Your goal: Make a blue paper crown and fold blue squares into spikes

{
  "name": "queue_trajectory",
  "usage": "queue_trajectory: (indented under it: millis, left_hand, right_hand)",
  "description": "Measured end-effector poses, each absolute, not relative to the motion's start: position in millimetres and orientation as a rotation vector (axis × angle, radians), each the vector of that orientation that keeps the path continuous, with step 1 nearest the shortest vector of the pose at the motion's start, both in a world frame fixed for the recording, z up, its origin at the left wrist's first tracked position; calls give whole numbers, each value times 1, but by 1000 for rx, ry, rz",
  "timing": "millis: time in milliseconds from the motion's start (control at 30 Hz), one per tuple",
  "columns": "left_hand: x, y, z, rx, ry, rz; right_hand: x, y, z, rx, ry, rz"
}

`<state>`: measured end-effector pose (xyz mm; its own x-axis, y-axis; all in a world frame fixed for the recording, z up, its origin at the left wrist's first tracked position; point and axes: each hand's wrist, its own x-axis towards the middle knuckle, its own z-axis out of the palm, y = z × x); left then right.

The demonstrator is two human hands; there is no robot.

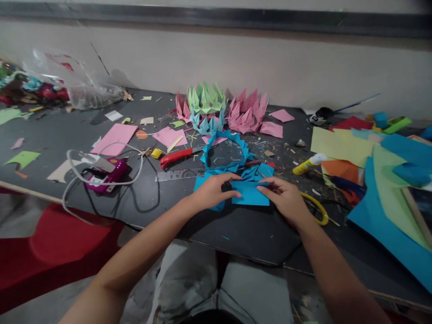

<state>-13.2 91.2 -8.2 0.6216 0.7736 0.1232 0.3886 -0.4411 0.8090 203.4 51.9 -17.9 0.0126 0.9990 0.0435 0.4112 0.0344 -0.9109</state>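
A blue sheet of paper (250, 194) is held between my two hands, just above the dark table. My left hand (216, 191) pinches its left edge with thumb and fingers. At the opposite edge, my right hand (278, 193) grips the paper the same way. Under and beside my left hand lies more blue paper (200, 181). Right behind the sheet are folded blue paper pieces (251, 172), and past them a ring of pointed blue paper (245, 146). A clear ruler (178, 174) and a red-handled utility knife (176, 157) lie to the left.
Green (205, 96) and pink folded paper crowns (249, 114) stand near the wall. A purple corded device (110, 175) sits left, its white cable looping over the table. Right are a glue stick (308, 164), a yellow ring (319, 211) and stacked coloured sheets (340, 146). A red chair (64, 243) is at lower left.
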Motion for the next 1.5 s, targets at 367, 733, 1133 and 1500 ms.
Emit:
queue_trajectory:
  millis: [367,733,1133,1500]
  left_hand:
    - [-17,100,-22,2504,713,478]
    - [-29,103,-15,2651,489,479]
    - [-29,97,-3,2794,463,361]
    - [-27,95,-3,2902,466,252]
  right_hand:
    - [203,48,-20,-1298,-2200,631]
    - [223,47,-20,-991,-2572,309]
    - [228,46,-25,-981,-2650,288]
    - [229,46,-27,-961,-2680,253]
